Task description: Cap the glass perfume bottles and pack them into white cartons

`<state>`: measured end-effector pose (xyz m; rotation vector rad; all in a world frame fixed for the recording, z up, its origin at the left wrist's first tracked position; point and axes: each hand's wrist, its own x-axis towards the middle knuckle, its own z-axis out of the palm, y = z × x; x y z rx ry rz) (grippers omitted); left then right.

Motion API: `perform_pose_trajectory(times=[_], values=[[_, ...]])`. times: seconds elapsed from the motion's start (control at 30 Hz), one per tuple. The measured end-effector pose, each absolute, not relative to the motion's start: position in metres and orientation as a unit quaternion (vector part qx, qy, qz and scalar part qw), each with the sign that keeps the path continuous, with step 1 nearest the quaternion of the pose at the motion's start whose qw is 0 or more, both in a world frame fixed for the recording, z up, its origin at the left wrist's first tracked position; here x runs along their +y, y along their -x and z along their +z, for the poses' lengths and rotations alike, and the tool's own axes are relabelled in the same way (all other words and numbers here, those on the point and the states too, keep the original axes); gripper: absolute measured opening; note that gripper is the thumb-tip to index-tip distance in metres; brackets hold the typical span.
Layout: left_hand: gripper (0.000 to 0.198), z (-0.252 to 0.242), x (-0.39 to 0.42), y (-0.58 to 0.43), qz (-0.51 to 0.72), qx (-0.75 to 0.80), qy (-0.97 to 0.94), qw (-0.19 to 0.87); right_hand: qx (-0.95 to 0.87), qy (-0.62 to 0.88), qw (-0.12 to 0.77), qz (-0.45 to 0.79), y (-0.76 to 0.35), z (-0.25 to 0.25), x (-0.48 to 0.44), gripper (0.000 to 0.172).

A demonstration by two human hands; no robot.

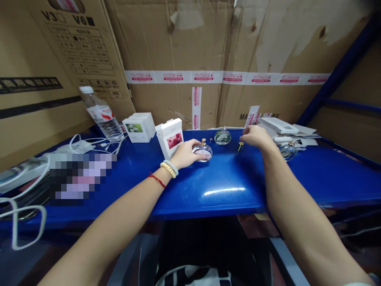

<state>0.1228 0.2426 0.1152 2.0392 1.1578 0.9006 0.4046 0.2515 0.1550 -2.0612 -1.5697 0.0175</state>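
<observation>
My left hand (186, 154) is closed round a round, clear perfume bottle (203, 152), which stands upright on the blue table with its gold spray neck uncovered. Just left of that hand stands a white box with a red flower picture (174, 139). My right hand (256, 136) is curled with its fingertips together, close above and beside a small gold cap (241, 146). Whatever those fingers may hold is hidden. Between my hands, farther back, sits a second round perfume bottle (222, 137). Another glass bottle (287, 151) is partly covered by my right forearm.
White boxes (139, 128) and a tilted water bottle (102, 115) stand at the back left. White cables (77, 143) and a blurred-out object (80, 178) occupy the left side. Flat white cartons (278, 126) are stacked at right. Tall cardboard (178, 47) closes off the back.
</observation>
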Motion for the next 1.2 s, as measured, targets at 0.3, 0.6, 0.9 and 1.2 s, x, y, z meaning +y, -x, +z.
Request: perform_pose_trajectory(times=[0.3, 0.6, 0.9, 1.2], values=[[0.056, 0.112, 0.246, -0.123, 0.333, 0.425, -0.778, 0.322, -0.590, 0.776, 0.193, 0.109, -0.412, 0.134, 0.265, 0.011], [0.058, 0.116, 0.246, -0.123, 0.311, 0.401, -0.792, 0.340, -0.554, 0.711, 0.433, 0.019, -0.379, 0.166, 0.240, 0.011], [0.053, 0.113, 0.248, -0.126, 0.306, 0.377, -0.800, 0.354, -0.683, 0.365, 0.565, 0.286, -0.314, 0.162, 0.218, 0.027], [0.055, 0.118, 0.243, -0.126, 0.294, 0.387, -0.807, 0.335, -0.722, 0.343, 0.540, 0.264, -0.317, 0.157, 0.223, 0.029]])
